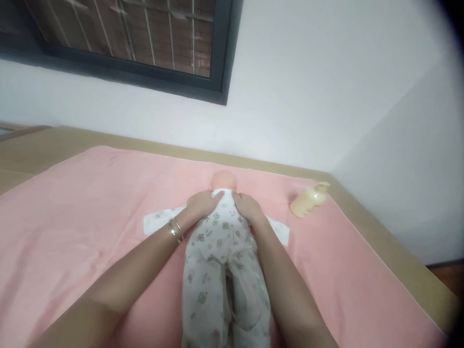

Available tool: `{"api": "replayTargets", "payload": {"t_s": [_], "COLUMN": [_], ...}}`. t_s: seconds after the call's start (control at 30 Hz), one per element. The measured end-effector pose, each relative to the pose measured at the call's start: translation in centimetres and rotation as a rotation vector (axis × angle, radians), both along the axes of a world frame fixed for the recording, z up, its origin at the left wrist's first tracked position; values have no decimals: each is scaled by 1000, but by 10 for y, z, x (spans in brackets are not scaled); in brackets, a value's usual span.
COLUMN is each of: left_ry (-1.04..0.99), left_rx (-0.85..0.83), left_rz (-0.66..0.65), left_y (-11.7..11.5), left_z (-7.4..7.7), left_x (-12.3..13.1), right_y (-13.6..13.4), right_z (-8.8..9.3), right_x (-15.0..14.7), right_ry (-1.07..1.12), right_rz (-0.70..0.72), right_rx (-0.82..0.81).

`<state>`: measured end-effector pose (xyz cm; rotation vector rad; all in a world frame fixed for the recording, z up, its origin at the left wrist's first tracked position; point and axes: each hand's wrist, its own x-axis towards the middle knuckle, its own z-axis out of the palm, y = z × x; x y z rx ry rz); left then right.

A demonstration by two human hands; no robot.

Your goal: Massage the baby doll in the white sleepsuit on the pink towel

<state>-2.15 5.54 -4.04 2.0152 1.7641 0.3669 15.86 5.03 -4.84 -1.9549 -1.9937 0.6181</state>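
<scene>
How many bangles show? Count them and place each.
2. Both bangles sit side by side at the wrist of the left hand, by the doll. None shows by the right hand.

You've got pink blanket point(72, 217) spread over tan bed top point(43, 145); yellow bottle point(310, 200) on its side nr rt edge; dark-framed window point(145, 43) upper left, white wall point(308, 87).

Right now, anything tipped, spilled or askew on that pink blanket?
Only the pale yellow plastic bottle: it lies on its side on the pink blanket, right of the baby doll in a white printed sleepsuit. No spill shows. Left hand and right hand rest at its collar.
</scene>
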Motion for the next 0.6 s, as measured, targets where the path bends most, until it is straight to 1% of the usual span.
{"api": "replayTargets", "payload": {"t_s": [0.1, 0.3, 0.4, 0.47, 0.5, 0.57, 0.6], "left_ry": [-3, 32, 118, 201, 237, 295, 309], "left_rx": [9, 11, 85, 210, 304, 552, 672], "left_rz": [-32, -48, -19, -43, -90, -200, -279], "left_y": [-1, 1, -9, -27, -40, -70, -85], "left_z": [1, 3, 8, 11, 12, 10, 8], "left_x": [-1, -3, 2, 9, 14, 24, 27], "right_y": [0, -2, -9, -16, -19, -26, -30], "right_z": [1, 4, 11, 20, 27, 43, 51], "right_x": [0, -3, -6, -5, -3, 5, 10], "right_ry": [-13, -54, -86, -87, -73, -15, 20], "right_rz": [-4, 13, 25, 58, 100, 247, 329], "right_rx": [2, 22, 41, 61, 69, 60, 46]}}
